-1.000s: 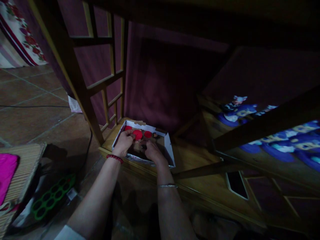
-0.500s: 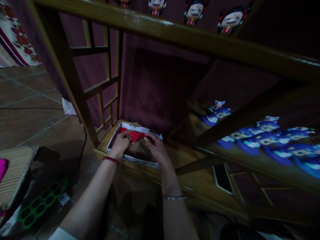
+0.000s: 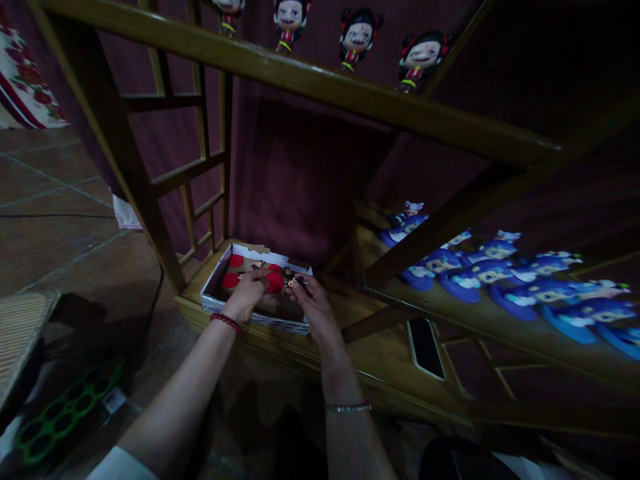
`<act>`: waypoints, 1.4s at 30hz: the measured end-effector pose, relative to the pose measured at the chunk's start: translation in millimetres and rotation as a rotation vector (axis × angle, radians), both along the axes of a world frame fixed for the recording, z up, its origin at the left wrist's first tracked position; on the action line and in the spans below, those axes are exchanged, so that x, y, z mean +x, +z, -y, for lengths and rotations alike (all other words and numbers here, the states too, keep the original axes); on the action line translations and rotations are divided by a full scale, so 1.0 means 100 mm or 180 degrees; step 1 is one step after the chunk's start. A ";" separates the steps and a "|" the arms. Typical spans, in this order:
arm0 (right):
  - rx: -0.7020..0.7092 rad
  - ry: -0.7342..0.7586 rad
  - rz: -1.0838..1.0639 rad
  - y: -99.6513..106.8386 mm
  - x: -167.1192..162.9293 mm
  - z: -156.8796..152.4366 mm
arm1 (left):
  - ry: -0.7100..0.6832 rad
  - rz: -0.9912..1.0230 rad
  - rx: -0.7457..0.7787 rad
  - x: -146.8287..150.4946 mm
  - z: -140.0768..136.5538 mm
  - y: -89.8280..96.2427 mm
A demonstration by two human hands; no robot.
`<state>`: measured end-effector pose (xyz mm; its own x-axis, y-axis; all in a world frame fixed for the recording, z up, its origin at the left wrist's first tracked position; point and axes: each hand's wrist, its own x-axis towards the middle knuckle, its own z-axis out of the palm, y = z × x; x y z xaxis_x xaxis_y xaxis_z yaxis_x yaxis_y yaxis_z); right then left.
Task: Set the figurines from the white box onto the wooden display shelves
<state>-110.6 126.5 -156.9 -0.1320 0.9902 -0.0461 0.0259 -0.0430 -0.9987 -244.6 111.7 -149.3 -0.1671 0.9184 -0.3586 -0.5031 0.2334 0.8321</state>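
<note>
My left hand (image 3: 249, 292), with a red bead bracelet on its wrist, is closed in a pinch at the edge of a red round disc (image 3: 275, 282). Between the fingers of my right hand (image 3: 316, 301) is a small dark-haired figurine (image 3: 293, 283), close beside that disc. Both hands are over a shallow white cardboard box (image 3: 213, 277) on the low wooden shelf. Inside the box lie other red discs (image 3: 231, 280) and small figurines (image 3: 257, 265), partly hidden by my hands.
A row of larger figurines (image 3: 357, 40) stands on the upper shelf bar (image 3: 310, 72). Several blue figurines on round bases (image 3: 480, 273) fill the shelf at the right. A phone (image 3: 426, 347) lies on the low shelf. A green rack with round holes (image 3: 65, 410) is on the floor.
The view has shifted, bringing more of the upper figurines into sight. My hands have parted from the box's contents enough to show more discs and small figurines. The disc and figurine remain held.
</note>
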 end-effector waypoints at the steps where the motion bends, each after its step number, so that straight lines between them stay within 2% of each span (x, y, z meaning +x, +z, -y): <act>1: 0.0037 0.0003 0.0019 0.00 0.00 0.00 | -0.0053 0.0019 0.0003 0.01 0.00 0.00; 12: 0.0408 0.0150 0.0353 -0.02 0.00 -0.04 | -0.0483 0.0159 0.0200 -0.04 0.06 0.12; 21: 0.0577 0.0134 0.0552 -0.02 0.02 -0.05 | -0.1166 0.0168 0.0825 -0.15 0.09 0.02; 28: 0.0471 0.0121 0.0339 0.08 -0.02 -0.01 | -0.1072 -0.0099 0.0932 -0.20 0.11 0.04; 34: 0.0490 0.0108 0.0168 0.10 -0.04 -0.01 | -0.1092 -0.0029 0.1001 -0.22 0.11 0.03; 42: 0.0652 0.0090 0.0358 0.10 -0.04 0.00 | -0.1111 0.0012 0.0977 -0.20 0.13 0.10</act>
